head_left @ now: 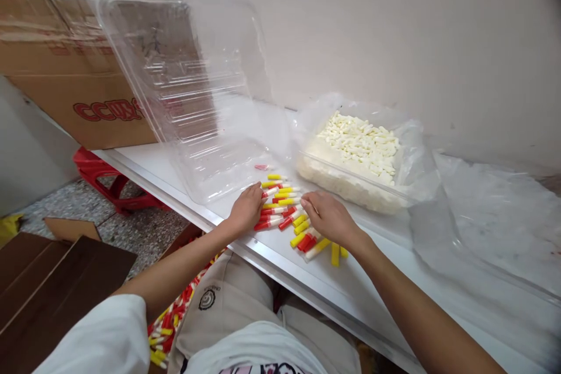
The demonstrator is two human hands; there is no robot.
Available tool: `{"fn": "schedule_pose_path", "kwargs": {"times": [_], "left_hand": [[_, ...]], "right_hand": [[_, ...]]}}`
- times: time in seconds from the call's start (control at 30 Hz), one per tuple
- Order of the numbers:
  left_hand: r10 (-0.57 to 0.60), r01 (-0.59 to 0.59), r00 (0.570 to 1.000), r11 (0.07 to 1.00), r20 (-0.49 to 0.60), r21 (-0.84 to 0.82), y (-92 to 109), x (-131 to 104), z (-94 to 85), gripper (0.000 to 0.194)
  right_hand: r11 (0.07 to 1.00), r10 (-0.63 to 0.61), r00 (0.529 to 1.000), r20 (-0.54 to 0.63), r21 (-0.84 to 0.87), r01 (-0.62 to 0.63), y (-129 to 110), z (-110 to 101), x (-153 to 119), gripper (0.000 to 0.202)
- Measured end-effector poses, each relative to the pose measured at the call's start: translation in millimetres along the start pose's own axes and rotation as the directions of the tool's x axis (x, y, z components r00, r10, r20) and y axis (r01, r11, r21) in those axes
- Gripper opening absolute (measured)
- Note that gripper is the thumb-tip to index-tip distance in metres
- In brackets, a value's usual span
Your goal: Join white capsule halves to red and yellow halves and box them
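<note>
Head view. A white table [245, 128] runs from the upper left to the lower right, its front edge a pale metal strip, its far edge against a plain beige wall [394, 29].

Near the front edge, at mid-length, lies a cluster of small tubes [284, 210], red-and-white and yellow-and-white, most lying side by side. The left hand [246, 209] rests flat at the cluster's left side, fingers extended and touching the tubes, grasping nothing. The right hand [329, 219] lies palm down over the cluster's right side, fingers loosely curled on the tubes; whether it grips one cannot be told.

Behind the cluster, toward the far edge, stands a tray [407, 187] lined with clear film and filled with white pieces [359, 143]. Left of it an open clear clamshell [184, 82] sits with its lid raised. Clear sheeting [495, 216] covers the right end.

Beyond the left end: a cardboard box [56, 70] with red lettering, a red stool [105, 178] on speckled floor [87, 210]. Below the front edge, more tubes [169, 321] lie beside the person's lap.
</note>
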State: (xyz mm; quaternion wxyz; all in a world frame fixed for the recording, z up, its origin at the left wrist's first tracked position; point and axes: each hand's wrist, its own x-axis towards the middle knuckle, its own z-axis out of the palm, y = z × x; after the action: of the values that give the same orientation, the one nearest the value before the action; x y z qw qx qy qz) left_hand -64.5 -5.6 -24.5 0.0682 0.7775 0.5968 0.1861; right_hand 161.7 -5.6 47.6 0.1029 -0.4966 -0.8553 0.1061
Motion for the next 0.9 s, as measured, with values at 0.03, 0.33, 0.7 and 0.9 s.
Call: {"fn": "schedule_pose_path", "kwargs": {"times": [0.03,0.33,0.7,0.9], "left_hand": [[-0.009,0.009,1.0,1.0,-0.008,-0.013,-1.4,-1.2,2.5,0.029],[-0.118,0.113,0.991,0.991,-0.058,-0.075,-10.7,-4.8,0.6,0.029],[-0.03,0.016,0.995,0.99,-0.097,-0.143,-12.7,1.2,4.5,0.03],[-0.028,0.033,0.999,0.977,0.027,-0.209,-14.6,8.9,1.8,0.038]], "right_hand": [[0.998,-0.041,0.999,0.014,-0.042,0.042,-1.6,2.8,11.6,0.035],[0.973,-0.175,0.953,0.248,-0.105,0.206,17.3,60.4,134.1,0.052],[0.927,-0.362,0.891,0.273,0.004,0.375,9.4,58.2,125.6,0.043],[0.993,-0.114,0.992,-0.061,-0.013,0.113,24.1,21.2,33.9,0.048]]}}
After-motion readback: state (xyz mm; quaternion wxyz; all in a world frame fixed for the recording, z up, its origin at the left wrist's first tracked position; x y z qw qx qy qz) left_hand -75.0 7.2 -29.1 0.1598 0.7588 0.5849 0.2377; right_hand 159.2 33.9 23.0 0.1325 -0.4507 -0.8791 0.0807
